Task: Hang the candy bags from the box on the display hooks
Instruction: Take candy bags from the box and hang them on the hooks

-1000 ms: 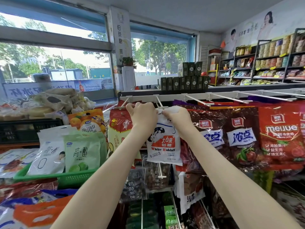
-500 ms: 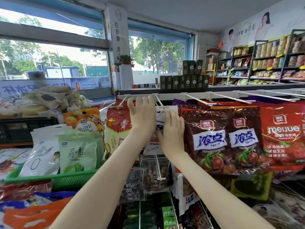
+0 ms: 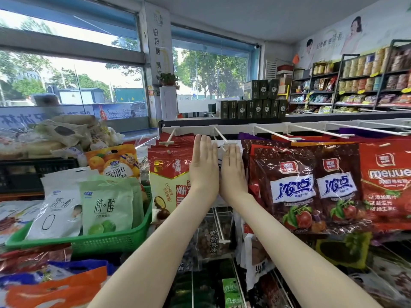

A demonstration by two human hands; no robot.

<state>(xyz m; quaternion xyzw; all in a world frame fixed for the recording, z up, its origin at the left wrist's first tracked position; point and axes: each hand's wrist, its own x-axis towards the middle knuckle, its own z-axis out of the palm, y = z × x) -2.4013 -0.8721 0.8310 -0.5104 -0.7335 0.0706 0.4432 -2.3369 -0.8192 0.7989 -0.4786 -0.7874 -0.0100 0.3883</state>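
Observation:
A white candy bag [image 3: 219, 150] hangs on a white display hook [image 3: 222, 137] in the top row of the rack. Both my hands lie flat against it, side by side, and hide most of it. My left hand [image 3: 203, 165] covers its left half with straight fingers pointing up. My right hand [image 3: 232, 170] presses its right half, fingertips just under the hook's tip. Only the bag's top edge and a strip between the hands show. The box is out of view.
Red bags [image 3: 171, 170] hang on the hook to the left, dark red bags [image 3: 293, 187] and a red bag [image 3: 387, 181] to the right. A green basket [image 3: 93, 241] of pouches stands at the left. Lower hooks [image 3: 219, 225] carry more bags.
A second ago both hands gripped the white bag's top at the hook. They have since let go, flattened and pushed the bag back along the hook.

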